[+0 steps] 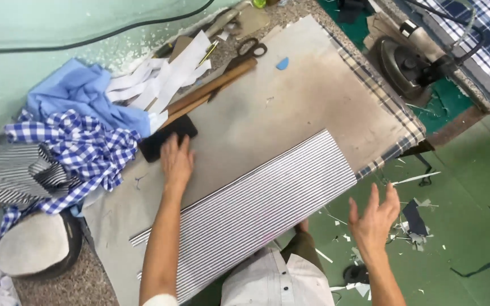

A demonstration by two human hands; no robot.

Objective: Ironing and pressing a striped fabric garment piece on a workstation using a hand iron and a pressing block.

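My left hand (176, 160) lies flat and open, fingers spread, its fingertips on the black rectangular slab (167, 137) that sits at the far side of the grey padded work board (290, 96); it presses rather than grips. My right hand (374, 218) hangs open in the air off the near right edge of the board, palm turned inward, holding nothing. Between them lies one long piece of narrow-striped grey and white cloth (250, 209), spread flat and smooth along the near edge of the board, its edges looking straight, so by my reckoning the laying-out is done and any marking or cutting is not yet begun: I see no chalk line on it. One small blue tailor's chalk (282, 63) rests apart near the far end, beside one pair of black-handled scissors (249, 49) and one long wooden stick (211, 88). At my left I count three bundles of fabric: one plain light blue (80, 90), one blue and white gingham (80, 150), one dark striped (12, 175). One heavy dark iron (406, 65) stands well away on the green-topped bench.
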